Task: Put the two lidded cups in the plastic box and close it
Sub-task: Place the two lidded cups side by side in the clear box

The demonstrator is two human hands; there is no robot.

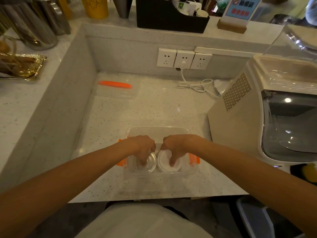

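1. I am watching the left hand [142,146] pressing fingertips down on the clear-lidded cup [145,163], which is sitting inside the plastic box [158,130] at its 7 o'clock corner.
2. The right hand [176,146] is doing the same on the white-lidded cup [169,162], just beside the first, at about 5 o'clock in the box.
3. Each grip is curled loosely, with fingers resting on top of a lid and not wrapped around the cup; I judge they are seating the cups flat so the cover will clear them.
4. The cups are standing upright, nearly touching, both round and low; one lid is ribbed and see-through, the other is opaque and matt.
5. The box is thin, clear and rectangular with rounded corners, and orange latches [194,159] are sticking out at its sides.
6. The box's lid [116,91], clear with an orange strip, is lying on the speckled stone counter [154,109] at 11 o'clock, well apart from the box.
7. I judge placing is nearly finished and closing is not yet begun.
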